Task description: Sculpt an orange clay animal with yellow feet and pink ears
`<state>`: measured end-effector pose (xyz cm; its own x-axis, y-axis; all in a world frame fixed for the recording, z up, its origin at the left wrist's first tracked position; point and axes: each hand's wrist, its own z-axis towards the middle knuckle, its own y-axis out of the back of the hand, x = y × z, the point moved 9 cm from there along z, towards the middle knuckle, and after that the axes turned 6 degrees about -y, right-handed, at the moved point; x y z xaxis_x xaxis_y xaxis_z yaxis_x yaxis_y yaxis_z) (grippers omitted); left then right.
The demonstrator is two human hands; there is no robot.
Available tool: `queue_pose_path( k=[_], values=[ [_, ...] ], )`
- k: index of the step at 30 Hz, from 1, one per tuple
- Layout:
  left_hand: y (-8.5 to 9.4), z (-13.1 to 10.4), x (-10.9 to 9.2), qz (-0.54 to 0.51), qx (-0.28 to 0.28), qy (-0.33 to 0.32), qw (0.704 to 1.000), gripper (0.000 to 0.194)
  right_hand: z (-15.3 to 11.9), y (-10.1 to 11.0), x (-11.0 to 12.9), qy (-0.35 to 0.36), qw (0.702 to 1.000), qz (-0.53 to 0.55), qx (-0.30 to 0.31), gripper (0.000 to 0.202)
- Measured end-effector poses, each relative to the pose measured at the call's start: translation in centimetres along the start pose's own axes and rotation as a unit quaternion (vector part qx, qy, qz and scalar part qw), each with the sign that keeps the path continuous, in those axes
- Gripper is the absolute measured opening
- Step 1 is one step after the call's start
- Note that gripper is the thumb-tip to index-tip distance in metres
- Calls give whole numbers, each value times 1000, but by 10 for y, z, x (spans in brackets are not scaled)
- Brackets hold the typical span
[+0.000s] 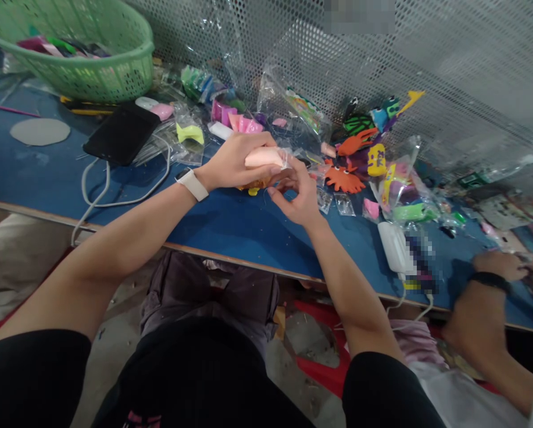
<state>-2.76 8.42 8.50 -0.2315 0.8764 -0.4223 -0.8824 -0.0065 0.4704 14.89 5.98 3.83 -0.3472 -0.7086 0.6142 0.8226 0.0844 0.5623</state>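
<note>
My left hand (242,157) is closed around a pale peach packet of soft clay (264,157) in clear film, held just above the blue table (230,220). At the packet's right end, the curled fingers of my right hand (299,193) grip the clear film, with the thumb bent in below. An orange and yellow piece (254,190) shows in part beneath my hands. Small clear sachets (344,204) lie right of my right hand. Pink clay pieces (246,123) are just beyond my left hand.
A green basket (136,71) stands back left, near a black phone (122,132) with a white cable. Orange crab-like figures (344,178) lie right of centre. A white power bank (395,246) is nearer the edge. A co-worker's hands (500,267) are at far right.
</note>
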Motion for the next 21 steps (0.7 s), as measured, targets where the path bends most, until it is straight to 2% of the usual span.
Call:
queue_pose_path(
  k=[3,9,18,21],
  values=[
    [0,0,-2,3,6,3,1000,77,0,-3,-1,9,1000,4,16,72],
    [-3,1,-6,11,21,7,1000,74,-4,-2,2,46,999,-1,-6,72],
    [-4,0,-1,3,34,-2,999,68,-4,-13,-3,-13,999,15,33,77],
    [-6,0,-4,17,45,-19,999,66,-2,-12,-2,-23,1000,-1,18,72]
  ],
)
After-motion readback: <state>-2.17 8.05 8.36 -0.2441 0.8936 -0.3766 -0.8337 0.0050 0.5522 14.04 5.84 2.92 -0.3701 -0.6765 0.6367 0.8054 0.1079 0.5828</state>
